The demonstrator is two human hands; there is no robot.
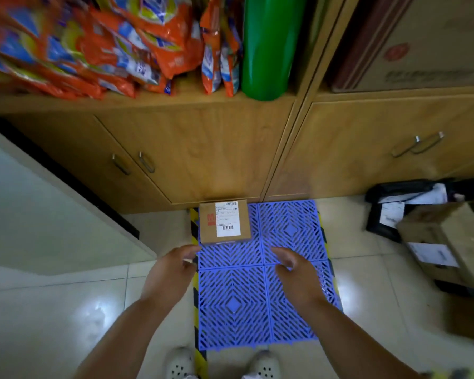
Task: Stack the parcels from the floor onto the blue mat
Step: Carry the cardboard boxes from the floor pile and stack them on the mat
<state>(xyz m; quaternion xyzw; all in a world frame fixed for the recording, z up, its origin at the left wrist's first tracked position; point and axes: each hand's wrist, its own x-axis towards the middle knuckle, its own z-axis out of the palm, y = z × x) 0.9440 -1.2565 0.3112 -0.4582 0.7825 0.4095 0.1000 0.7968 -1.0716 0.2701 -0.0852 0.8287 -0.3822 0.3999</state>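
Observation:
A small brown cardboard parcel (224, 222) with a white shipping label lies flat on the far left corner of the blue lattice mat (290, 228). My left hand (170, 269) hovers just in front of the parcel at the mat's left edge, fingers loosely curled, holding nothing. My right hand (296, 274) floats over the mat's middle, also empty with relaxed fingers. More parcels wait on the floor at the right: a brown box (443, 244) and black plastic mailers (400, 198).
Wooden cabinets (203, 149) stand directly behind the mat. On the shelf above are orange snack bags (93, 45) and a green roll (268, 47). Yellow-black tape (194, 228) edges the mat. My shoes (179, 363) stand at its near edge.

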